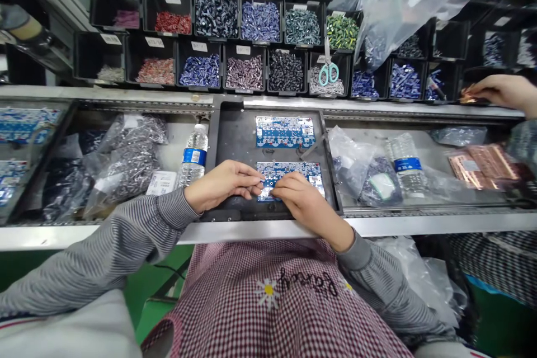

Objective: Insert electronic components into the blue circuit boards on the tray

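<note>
A blue circuit board (312, 170) lies in the near half of a black tray (235, 137), and a second blue circuit board (285, 132) lies behind it. My left hand (229, 183) is at the left edge of the near board, thumb and fingers pinched together; whatever sits between the tips is too small to name. Over the middle of the same board, my right hand (302, 199) points its closed fingertips down at the surface. Those fingers hide part of the board and anything they hold.
Black bins (245, 89) of small components stand in rows behind the rail, with turquoise scissors (328, 74) in one. Water bottles (195, 152) and bagged parts (130, 156) flank the tray. At right, a co-worker's hand (501, 89) reaches to a bin; a plastic bag (398, 11) hangs above.
</note>
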`<state>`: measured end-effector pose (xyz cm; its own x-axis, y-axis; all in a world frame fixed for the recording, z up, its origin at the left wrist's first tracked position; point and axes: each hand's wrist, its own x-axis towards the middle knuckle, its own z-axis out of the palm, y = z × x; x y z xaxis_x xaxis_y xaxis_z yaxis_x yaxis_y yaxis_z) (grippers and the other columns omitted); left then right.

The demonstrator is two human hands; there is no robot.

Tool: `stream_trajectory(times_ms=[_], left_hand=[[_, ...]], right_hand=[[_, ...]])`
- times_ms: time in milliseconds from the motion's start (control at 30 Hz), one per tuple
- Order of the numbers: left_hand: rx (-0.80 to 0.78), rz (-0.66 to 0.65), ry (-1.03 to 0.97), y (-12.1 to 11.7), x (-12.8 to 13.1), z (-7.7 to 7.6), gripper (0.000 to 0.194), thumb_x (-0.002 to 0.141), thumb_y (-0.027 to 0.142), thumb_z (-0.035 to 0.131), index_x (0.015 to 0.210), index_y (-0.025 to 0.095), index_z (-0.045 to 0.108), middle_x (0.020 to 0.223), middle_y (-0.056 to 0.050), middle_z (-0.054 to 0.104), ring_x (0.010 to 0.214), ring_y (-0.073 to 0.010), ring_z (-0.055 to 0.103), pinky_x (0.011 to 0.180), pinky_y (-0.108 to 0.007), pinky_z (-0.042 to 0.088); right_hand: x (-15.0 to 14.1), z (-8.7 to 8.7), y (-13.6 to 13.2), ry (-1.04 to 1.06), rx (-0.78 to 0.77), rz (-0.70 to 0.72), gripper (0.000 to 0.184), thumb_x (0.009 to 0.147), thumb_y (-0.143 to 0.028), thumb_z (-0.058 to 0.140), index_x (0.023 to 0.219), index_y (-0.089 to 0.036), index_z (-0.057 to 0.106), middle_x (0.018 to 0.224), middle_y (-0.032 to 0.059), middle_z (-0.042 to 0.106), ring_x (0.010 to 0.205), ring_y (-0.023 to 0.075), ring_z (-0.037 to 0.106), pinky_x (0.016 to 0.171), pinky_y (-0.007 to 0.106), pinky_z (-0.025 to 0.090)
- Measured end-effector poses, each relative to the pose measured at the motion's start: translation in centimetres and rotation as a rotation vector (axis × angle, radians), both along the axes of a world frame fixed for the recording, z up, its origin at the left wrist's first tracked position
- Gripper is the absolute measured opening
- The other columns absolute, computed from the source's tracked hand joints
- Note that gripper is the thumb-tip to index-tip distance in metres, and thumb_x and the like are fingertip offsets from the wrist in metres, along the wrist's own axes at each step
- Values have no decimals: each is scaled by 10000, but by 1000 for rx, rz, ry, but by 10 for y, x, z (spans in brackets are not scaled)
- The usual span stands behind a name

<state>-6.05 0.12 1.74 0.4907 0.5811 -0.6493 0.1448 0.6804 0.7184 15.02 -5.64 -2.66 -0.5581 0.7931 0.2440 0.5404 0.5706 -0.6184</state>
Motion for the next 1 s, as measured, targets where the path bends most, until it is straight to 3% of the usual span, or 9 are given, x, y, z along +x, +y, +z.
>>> stream_trajectory(times_ms=[200,333,400,567,700,833,1000], left_hand=[[-63,-72,-100,-6,13,-4,138,771,188,661,710,65,675,675,-46,608,523,-46,444,434,-166,296],[-80,-53,-142,-6,19,-3,86,777,109,631,825,72,692,800,-88,675,723,-111,612,661,-212,475],[-97,-19,-128,-5,19,-2,161,766,52,618,910,71,687,864,-106,693,819,-141,646,805,-260,489],[-92,-15,-60,-4,18,1,175,801,123,636,962,67,679,903,-128,704,841,-165,665,866,-303,495],[-60,38,-42,-8,20,3,177,772,78,650,946,65,686,931,-122,705,922,-160,655,928,-280,470],[-64,49,-24,-9,21,1,239,720,71,704,958,75,674,916,-121,707,893,-169,663,841,-265,511],[-27,-25,-2,-11,23,-2,221,805,308,666,842,90,673,890,-142,698,800,-175,664,597,-213,500]], right_hand=[[-4,16,-1,144,50,-153,181,879,-175,536,1010,-221,652,918,49,669,892,182,568,834,400,489],[4,25,-3,145,45,-206,169,843,-143,545,927,-229,664,871,35,668,855,175,580,822,390,493],[12,25,-6,106,12,-249,164,828,-134,539,886,-222,665,848,37,661,830,177,581,798,384,497],[27,22,-14,78,-48,-271,185,824,-112,510,880,-206,659,846,45,663,838,179,583,790,365,497],[26,18,-14,85,-75,-228,204,825,-91,493,887,-208,648,854,41,670,854,182,585,813,375,494],[26,12,-12,64,-84,-219,208,846,-93,482,923,-207,639,867,45,669,863,186,584,811,382,491],[29,8,-11,38,-68,-182,213,894,-115,450,972,-196,631,892,57,666,895,186,573,821,380,491]])
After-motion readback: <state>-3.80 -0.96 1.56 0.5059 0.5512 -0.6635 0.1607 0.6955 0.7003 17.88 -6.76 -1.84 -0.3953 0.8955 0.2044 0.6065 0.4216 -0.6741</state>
